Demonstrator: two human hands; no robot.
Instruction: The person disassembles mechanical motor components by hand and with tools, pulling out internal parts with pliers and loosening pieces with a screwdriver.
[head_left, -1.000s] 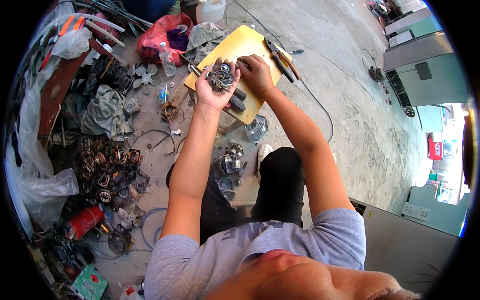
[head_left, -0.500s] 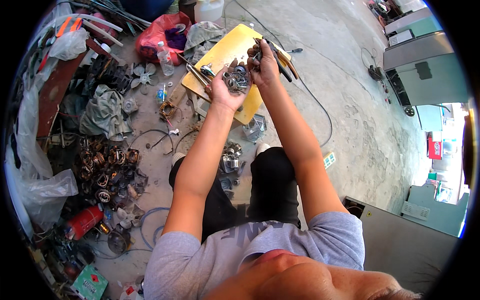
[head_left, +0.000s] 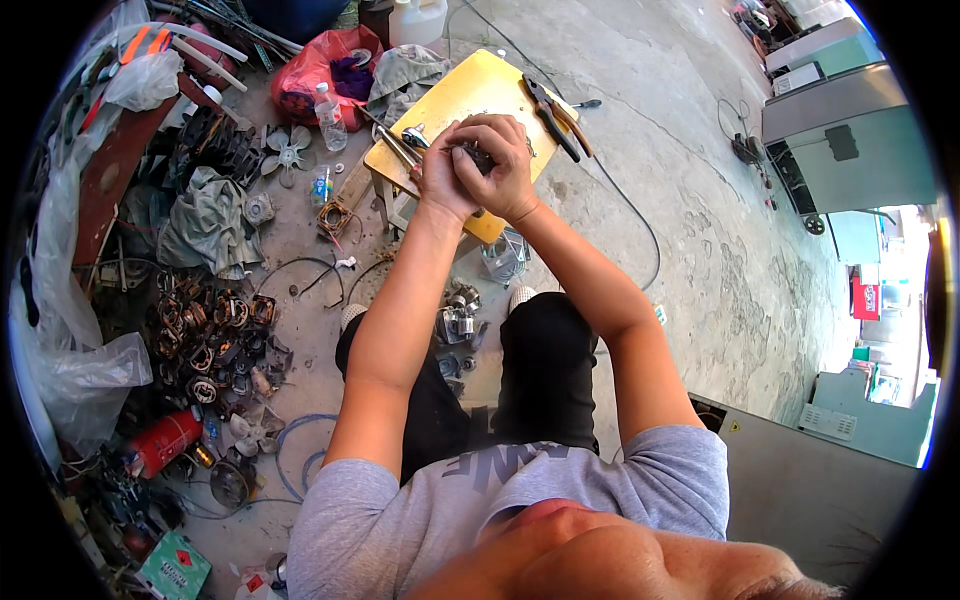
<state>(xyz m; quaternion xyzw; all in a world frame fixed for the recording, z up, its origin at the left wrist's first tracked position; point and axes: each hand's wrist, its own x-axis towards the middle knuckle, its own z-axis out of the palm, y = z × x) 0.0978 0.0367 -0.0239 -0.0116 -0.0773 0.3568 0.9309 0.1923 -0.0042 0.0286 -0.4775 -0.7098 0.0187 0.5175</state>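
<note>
Over a yellow-topped stool [head_left: 480, 85], my two hands are cupped together around small metal parts [head_left: 478, 158]. My left hand [head_left: 442, 182] is underneath and to the left, its fingers mostly hidden. My right hand [head_left: 508, 172] closes over the top from the right, fingers curled. Only a dark bit of the metal shows between them. On the stool's right side lie pliers [head_left: 548, 118] with dark and orange handles, apart from my hands. Beside my left hand, long metal tools [head_left: 396, 150] and a ratchet wrench [head_left: 414, 138] rest at the stool's left edge.
Loose metal parts [head_left: 458, 318] lie on the floor between my feet, near a clear container [head_left: 505, 258]. A heap of copper motor coils [head_left: 205, 325], a fan blade [head_left: 287, 150], a bottle [head_left: 330, 118] and a red bag [head_left: 318, 75] stand left. A cable [head_left: 640, 210] crosses the floor right.
My right hand has moved left and down from beside the pliers and closed over my left palm. The metal parts that lay open in my left hand are now mostly covered.
</note>
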